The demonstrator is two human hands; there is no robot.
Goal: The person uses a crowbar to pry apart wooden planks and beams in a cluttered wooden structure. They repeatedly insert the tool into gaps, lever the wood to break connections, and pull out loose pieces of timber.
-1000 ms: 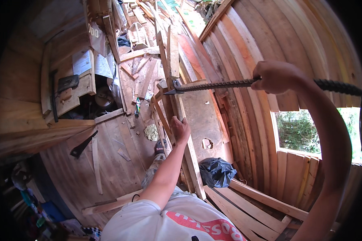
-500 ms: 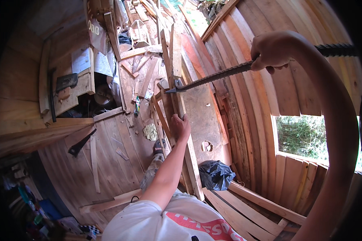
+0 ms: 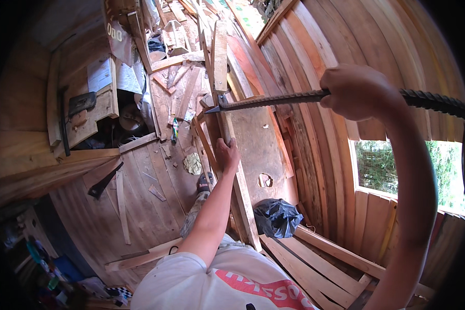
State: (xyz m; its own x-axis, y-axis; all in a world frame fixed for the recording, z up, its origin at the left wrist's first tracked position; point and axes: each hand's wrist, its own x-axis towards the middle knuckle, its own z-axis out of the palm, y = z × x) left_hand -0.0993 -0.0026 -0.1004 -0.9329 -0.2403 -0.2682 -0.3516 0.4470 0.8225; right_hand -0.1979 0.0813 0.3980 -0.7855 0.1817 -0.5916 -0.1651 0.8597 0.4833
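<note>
My right hand (image 3: 354, 93) is closed around a long, dark ribbed steel bar (image 3: 279, 99), held nearly level out to the right. The bar's narrow, pointed end lies at a long wooden beam (image 3: 241, 194), by a small metal piece on it. My left hand (image 3: 227, 154) grips that beam a little nearer to me, fingers wrapped over its edge. The beam runs away from my body, and beside it on the right lies a flat wooden board (image 3: 258, 142) with a ragged hole. Whether the bar's tip is caught on the metal piece I cannot tell.
A black plastic bag (image 3: 277, 218) sits right of the beam's near end. Plank walls with a window opening (image 3: 380, 165) stand on the right. Left, a handsaw (image 3: 102, 185) and a thin strip (image 3: 122, 206) lie on the plank floor; wood scraps (image 3: 188, 93) litter the far floor.
My right hand has come down, bringing the bar from a slant to nearly level. My left hand has stayed on the beam; the view has shifted slightly.
</note>
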